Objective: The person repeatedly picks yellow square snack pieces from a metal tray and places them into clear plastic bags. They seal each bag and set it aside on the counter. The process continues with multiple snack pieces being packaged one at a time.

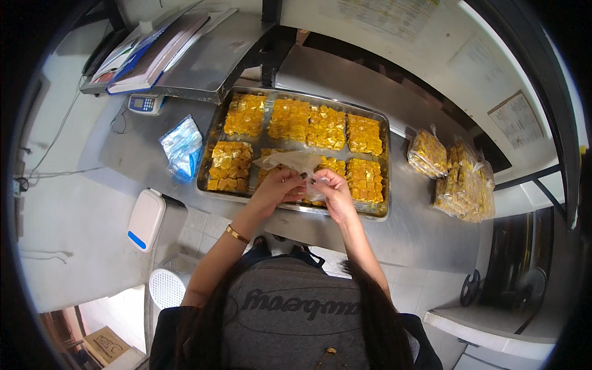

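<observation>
Both my hands meet over the near side of a large metal tray [206, 182]. My left hand [279, 190] pinches the edge of a thin clear plastic bag [295, 161], fingers bent inward. Opposite it, my right hand [333, 192] grips the same bag between thumb and fingers. The bag hangs loosely above the tray, and I see nothing in it. On the tray stand several blocks of small pieces in shiny gold wrappers [288, 119], set in two rows. My hands and the bag partly cover the near middle blocks.
Filled clear bags of gold pieces [464, 185] are piled to the right on the steel table [425, 228]. Left of the tray lie blue-and-clear plastic bags [183, 148] and a small scale [145, 103]. Folders [161, 52] rest on a raised shelf; a lidded bin [148, 216] stands below.
</observation>
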Demonstrator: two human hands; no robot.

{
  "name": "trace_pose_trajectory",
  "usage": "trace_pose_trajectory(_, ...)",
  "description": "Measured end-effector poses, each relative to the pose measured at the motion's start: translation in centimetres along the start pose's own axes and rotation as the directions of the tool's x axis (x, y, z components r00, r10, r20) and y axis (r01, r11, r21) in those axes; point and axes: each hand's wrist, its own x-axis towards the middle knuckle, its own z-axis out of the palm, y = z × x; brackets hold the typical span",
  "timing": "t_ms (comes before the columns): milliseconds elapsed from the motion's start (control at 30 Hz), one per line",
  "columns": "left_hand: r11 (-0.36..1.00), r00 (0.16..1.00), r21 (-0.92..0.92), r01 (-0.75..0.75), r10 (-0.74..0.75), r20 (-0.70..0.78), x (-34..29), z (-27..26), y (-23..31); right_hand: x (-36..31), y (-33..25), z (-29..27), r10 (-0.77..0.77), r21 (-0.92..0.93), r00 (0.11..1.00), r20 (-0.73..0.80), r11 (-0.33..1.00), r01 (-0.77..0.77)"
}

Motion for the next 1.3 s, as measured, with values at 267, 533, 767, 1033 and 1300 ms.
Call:
trace_pose_trajectory(267,0.992,1.0,0.13,0.001,0.0,-0.005,0.9,-0.5,-0.7,-0.7,0.0,-1.2,0.018,0.195,0.994,-0.108,0.981,0.003)
trace_pose_trajectory(533,0.859,0.989,-0.512,-0.009,0.084,0.123,1.7,0.3,-0.6,-0.7,1.1,-2.5,-0.069,0.031,0.976,-0.206,0.997,0.077)
trace_pose_trajectory(767,0.973,0.991,-0.19,-0.13,0.13,-0.011,2.7,-3.4,2.6,-2.9,2.3,-4.7,0.059,0.051,0.889,-0.453,0.998,-0.04)
trace_pose_trajectory(1033,0.434,0.811,0.88,-0.193,0.576,-0.106,4.5,-1.1,-5.0,-2.2,1.8,-3.2,-0.144,-0.376,0.964,-0.222,0.925,0.052)
trace_pose_trajectory(1300,0.358,0.756,0.817,-0.453,0.639,0.139,3.9,0.0,-4.0,-3.2,-3.6,1.2,-0.473,-0.997,0.878,0.076,-0.029,0.071)
